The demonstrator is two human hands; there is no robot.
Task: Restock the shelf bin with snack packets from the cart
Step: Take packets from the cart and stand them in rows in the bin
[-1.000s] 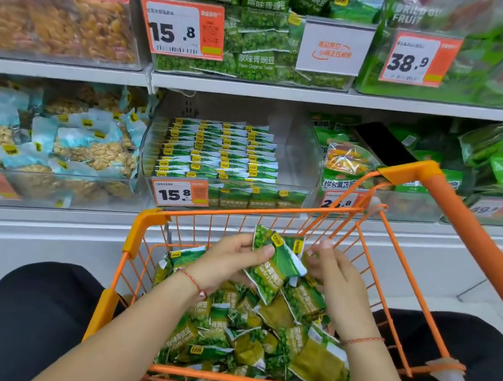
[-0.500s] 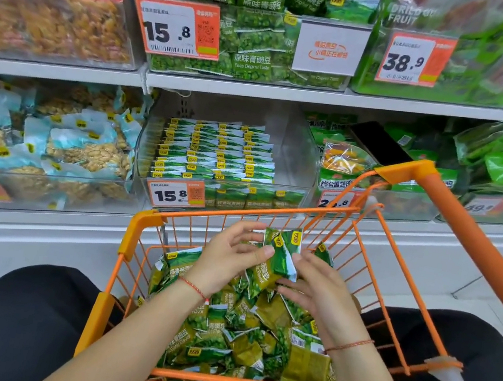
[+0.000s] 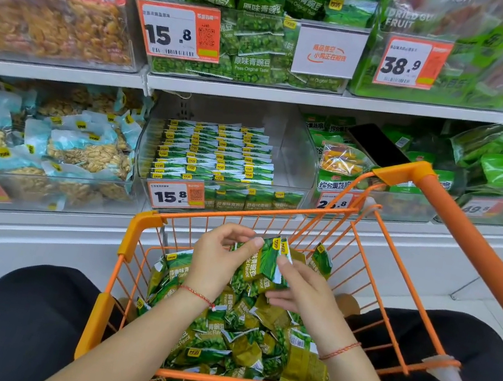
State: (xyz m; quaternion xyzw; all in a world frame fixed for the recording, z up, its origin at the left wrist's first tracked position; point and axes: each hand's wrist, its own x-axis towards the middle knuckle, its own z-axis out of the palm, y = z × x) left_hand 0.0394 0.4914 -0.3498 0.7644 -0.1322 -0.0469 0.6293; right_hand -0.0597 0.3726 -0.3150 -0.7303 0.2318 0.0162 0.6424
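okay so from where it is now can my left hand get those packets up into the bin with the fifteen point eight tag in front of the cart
Probably yes. The left hand and right hand grip a few green packets above the orange cart. The clear bin is open-topped just beyond the cart's rim, with bare space to the right of its rows.

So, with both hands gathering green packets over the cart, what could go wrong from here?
1. The left hand and right hand hold several slippery packets loosely together; one may slip back into the cart.
2. The bin already holds neat rows; dropping a bunch in could disturb them.
3. The cart's front rim stands between the hands and the bin and could catch a packet.
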